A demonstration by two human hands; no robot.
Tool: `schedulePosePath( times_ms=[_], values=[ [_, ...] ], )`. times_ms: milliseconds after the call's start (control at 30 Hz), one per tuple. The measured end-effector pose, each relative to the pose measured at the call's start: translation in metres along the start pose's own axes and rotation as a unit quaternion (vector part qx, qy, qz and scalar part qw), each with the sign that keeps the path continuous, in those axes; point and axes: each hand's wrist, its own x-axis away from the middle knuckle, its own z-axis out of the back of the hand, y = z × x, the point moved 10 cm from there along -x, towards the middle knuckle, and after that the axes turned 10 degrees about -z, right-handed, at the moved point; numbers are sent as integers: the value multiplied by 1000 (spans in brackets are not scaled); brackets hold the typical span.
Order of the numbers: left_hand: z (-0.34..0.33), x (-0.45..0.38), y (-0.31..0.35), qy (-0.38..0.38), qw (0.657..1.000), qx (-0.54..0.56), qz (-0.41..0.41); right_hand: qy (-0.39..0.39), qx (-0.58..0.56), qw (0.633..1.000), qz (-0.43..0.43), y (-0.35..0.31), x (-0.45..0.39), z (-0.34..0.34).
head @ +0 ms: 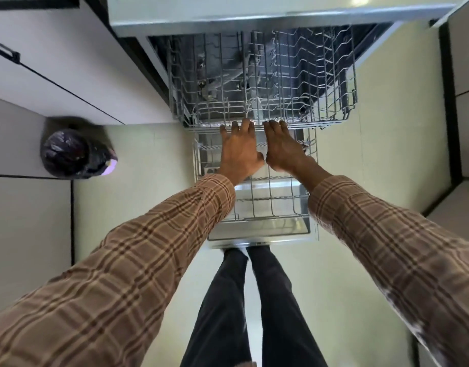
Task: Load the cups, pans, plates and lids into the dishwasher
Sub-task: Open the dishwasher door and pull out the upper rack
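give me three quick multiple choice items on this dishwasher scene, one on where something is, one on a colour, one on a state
1. Where do both hands rest?
A. on the front rim of the upper rack
B. on the floor
C. on the cabinet handle

2. What colour is the bag on the floor?
A. white
B. red
C. black

3. How full is the upper rack?
A. stacked with plates
B. no dishes visible
C. holding one pan

Key:
1 A, the left hand and right hand have fingertips over the front rim of the upper rack.
2 C, the bag is glossy black.
3 B, only bare wire shows, as in the lower rack.
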Motion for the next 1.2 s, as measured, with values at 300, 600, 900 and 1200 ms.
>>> schedulePosePath(
  times_ms=[300, 600, 900, 1200],
  values=[
    [-19, 67, 24, -68, 996, 53, 7, -32, 8, 999, 3, 7, 69, -38],
    [-57, 155, 68, -79, 996, 43, 21, -61, 24, 998, 20, 27, 144, -104],
    [-76, 210, 104, -117, 992, 38, 33, -86, 17, 995, 41, 38, 196, -140],
    [-51, 229, 87, -150, 984, 98, 16, -101, 16, 993, 55, 16, 212, -109]
  ],
)
